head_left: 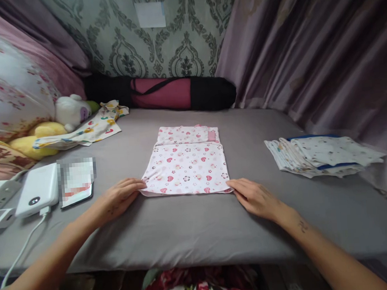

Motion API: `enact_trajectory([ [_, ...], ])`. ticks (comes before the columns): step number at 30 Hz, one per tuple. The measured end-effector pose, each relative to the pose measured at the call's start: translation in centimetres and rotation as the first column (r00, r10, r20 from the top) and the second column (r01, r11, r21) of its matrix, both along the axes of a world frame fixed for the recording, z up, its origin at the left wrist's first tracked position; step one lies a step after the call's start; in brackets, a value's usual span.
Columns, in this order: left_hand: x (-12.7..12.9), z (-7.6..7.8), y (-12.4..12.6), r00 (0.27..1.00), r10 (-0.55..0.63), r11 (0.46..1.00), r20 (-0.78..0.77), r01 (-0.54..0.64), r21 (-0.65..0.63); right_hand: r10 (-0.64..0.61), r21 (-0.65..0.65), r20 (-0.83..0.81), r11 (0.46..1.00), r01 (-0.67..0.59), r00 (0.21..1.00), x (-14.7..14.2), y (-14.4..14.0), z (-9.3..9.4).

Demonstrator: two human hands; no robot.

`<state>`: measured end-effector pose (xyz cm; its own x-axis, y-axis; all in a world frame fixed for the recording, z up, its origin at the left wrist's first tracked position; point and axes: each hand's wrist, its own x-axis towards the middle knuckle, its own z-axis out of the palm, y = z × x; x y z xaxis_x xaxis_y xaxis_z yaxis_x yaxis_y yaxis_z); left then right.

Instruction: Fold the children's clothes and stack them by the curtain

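Note:
A small white garment with pink hearts [185, 163] lies folded flat in the middle of the grey sheet [192, 224]. My left hand [119, 197] rests palm down on the sheet, its fingertips touching the garment's near left corner. At the near right corner my right hand [254, 197] lies flat too, fingertips at the cloth's edge. Neither hand grips anything.
A stack of folded printed cloths [323, 156] lies at the right. At the left are a white power bank [37, 190] with a cable, a phone [76, 182], a power strip [0, 194], plush toys [70, 111] and a loose printed cloth [89, 128]. A pink and black roll [163, 94] lies along the wall.

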<state>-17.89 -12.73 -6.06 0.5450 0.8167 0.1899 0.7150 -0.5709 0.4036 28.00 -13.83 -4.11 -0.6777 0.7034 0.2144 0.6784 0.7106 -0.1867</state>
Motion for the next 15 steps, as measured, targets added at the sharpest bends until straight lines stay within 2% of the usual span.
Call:
enact_trajectory([
  [4, 0.08, 0.13, 0.45, 0.996, 0.072, 0.995, 0.053, -0.068, -0.067, -0.037, -0.039, -0.015, 0.999, 0.037, 0.999, -0.17, 0.38, 0.26],
  [9, 0.29, 0.21, 0.66, 0.967, 0.248, 0.963, 0.051, -0.241, -0.119, -0.035, -0.056, -0.035, 0.998, 0.033, 0.999, -0.03, 0.93, -0.17],
  [15, -0.08, 0.46, 0.58, 0.976, 0.193, 0.977, 0.104, -0.182, -0.109, -0.063, -0.107, -0.110, 0.993, 0.051, 0.992, 0.47, 0.99, -0.50],
])
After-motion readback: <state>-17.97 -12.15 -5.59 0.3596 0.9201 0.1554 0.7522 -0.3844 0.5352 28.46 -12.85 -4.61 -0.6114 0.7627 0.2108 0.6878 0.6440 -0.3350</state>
